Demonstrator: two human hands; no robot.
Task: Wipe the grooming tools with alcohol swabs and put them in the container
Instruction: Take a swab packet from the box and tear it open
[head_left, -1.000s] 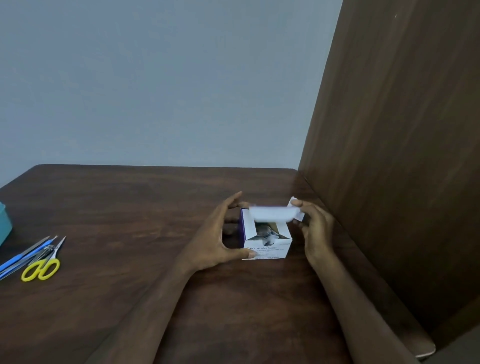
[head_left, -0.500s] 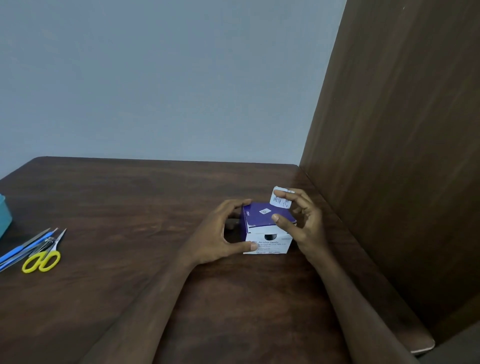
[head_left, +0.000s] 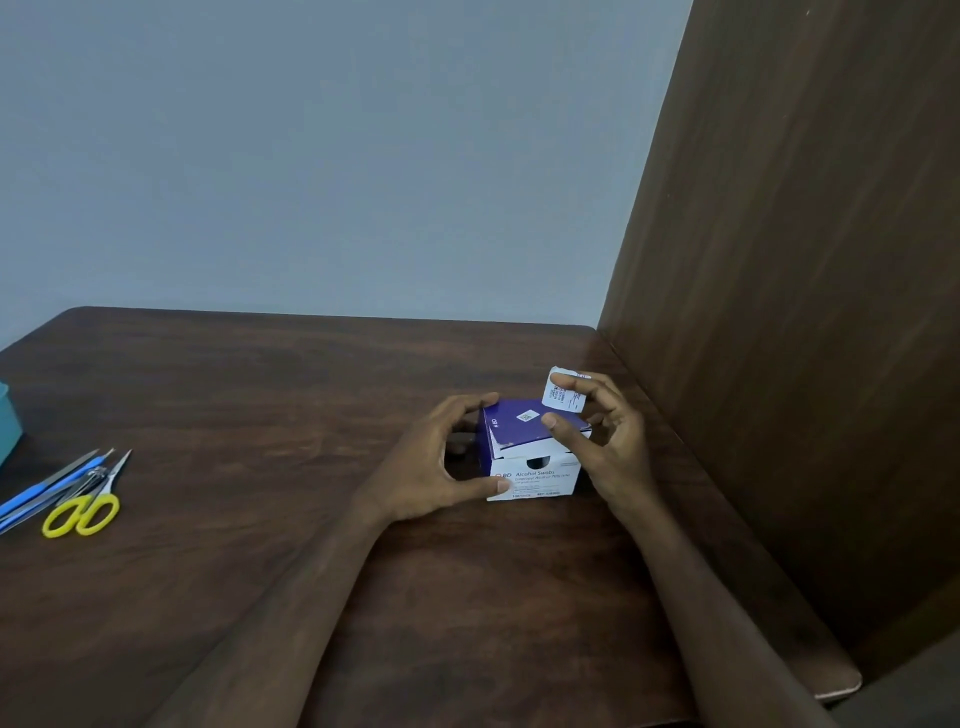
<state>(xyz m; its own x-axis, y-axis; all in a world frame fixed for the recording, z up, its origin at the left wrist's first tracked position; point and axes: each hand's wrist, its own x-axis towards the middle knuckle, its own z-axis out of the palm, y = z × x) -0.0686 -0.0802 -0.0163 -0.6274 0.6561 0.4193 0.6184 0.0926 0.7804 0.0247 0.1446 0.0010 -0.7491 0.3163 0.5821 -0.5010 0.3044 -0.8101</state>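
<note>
A small white alcohol swab packet with dark print (head_left: 565, 397) is held above the back right corner of a purple-and-white cardboard box of alcohol swabs (head_left: 532, 451), pinched in the fingers of the right hand (head_left: 605, 436), whose thumb rests on the box's closed purple lid. The left hand (head_left: 441, 462) grips the box's left side, thumb on its front face. The box stands on a dark brown wooden table (head_left: 260, 415). Far to the left lie yellow-handled scissors (head_left: 85, 506) among blue and grey grooming tools (head_left: 49, 491), near a teal container (head_left: 8, 428).
</note>
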